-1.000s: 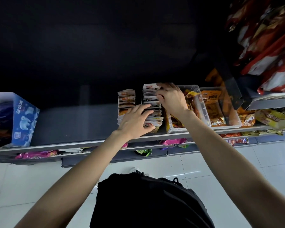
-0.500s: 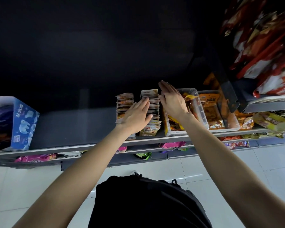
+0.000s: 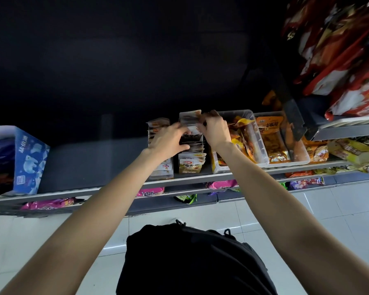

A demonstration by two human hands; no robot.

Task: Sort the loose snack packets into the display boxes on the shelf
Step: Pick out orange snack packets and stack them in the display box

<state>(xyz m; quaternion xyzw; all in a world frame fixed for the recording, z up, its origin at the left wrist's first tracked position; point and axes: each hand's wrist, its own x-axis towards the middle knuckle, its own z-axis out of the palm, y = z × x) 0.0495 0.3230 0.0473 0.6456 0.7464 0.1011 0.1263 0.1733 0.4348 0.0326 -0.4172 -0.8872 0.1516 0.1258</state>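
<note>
Two rows of small snack packets stand upright on the grey shelf [image 3: 90, 167]: a left row [image 3: 162, 167] and a right row [image 3: 191, 161]. My left hand [image 3: 168, 141] curls round the packets in the middle of the right row, thumb on the near side. At the back of that same row my right hand [image 3: 214, 129] pinches the rear packets [image 3: 189, 118]. Right of the rows sit a clear display box [image 3: 259, 145] with orange packets and a second clear box [image 3: 300, 154].
A blue tissue box [image 3: 28, 160] stands at the shelf's left end. Red packages [image 3: 339, 50] hang on an upper shelf at right. Yellow packets [image 3: 349, 151] lie at the far right. Pink and green packets [image 3: 150, 191] sit on the lower shelf. White floor tiles lie below.
Both hands were flat over the packet rows half a second ago. Now their fingers have curled onto the right row, the right hand at the back, the left in the middle.
</note>
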